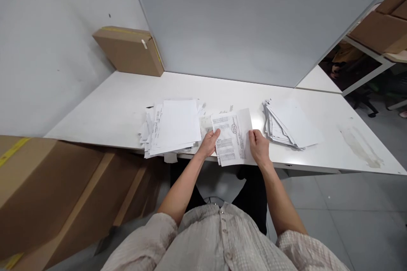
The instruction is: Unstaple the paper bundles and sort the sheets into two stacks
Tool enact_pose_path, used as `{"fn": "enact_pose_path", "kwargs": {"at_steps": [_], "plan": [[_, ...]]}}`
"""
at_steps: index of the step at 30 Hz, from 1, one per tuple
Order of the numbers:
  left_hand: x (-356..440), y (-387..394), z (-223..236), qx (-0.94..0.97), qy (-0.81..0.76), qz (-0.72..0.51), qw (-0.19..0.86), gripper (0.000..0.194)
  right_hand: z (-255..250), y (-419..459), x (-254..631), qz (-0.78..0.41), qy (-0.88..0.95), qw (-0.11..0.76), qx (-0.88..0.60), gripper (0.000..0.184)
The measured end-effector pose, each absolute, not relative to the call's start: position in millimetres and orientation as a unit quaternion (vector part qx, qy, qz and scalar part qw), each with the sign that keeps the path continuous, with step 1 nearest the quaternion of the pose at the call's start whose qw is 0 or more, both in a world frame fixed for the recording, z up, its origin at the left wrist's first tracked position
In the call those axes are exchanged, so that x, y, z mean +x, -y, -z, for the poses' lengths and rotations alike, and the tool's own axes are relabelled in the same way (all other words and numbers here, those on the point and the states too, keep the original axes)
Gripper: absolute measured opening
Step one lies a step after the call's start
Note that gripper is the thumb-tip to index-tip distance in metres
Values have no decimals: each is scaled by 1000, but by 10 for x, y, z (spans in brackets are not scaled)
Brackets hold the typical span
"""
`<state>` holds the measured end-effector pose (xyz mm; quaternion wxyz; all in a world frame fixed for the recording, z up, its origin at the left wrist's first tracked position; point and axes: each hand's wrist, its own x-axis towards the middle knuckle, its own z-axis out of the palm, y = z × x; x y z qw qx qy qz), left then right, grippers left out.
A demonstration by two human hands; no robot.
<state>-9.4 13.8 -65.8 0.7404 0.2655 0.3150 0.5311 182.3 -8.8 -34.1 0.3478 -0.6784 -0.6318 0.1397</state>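
Note:
Between my hands are printed sheets of paper, with columns of text and a dark oval stamp, held at the desk's front edge. My left hand pinches their left side, thumb on top. On the opposite side, my right hand grips the edge with its fingers curled underneath. To the left lies a thick, uneven paper pile, with a blank sheet on top. A second, fanned paper stack rests just right of my right hand.
A closed cardboard box leans in the back left corner of the white desk. Grey partition panels rise behind. Large cardboard boxes stand at the lower left. More cartons sit on a shelf at right.

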Motion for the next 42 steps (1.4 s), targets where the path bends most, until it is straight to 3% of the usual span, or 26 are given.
{"fn": "enact_pose_path", "kwargs": {"at_steps": [7, 10, 13, 17, 20, 28, 42], "plan": [[-78, -149, 733, 285, -332, -539, 720, 55, 379, 96, 1753, -153, 594, 382, -692, 38], [-77, -143, 712, 316, -342, -537, 703, 58, 338, 92, 1835, -278, 554, 443, -647, 47], [-110, -119, 512, 403, -363, -542, 642, 54, 219, 95, 1900, -421, 518, 492, -559, 35], [-187, -72, 34, 557, -343, -543, 526, 45, -19, 97, 1913, -392, 496, 610, -477, 20], [-223, -59, -143, 605, -299, -551, 491, 41, -77, 88, 1893, -367, 499, 650, -440, 19], [-227, -79, 333, 544, -356, -535, 539, 47, 335, 67, 1838, -416, 518, 590, -459, 22], [-152, -100, 302, 499, -378, -552, 551, 48, 315, 105, 1873, -429, 515, 578, -465, 24]]}}
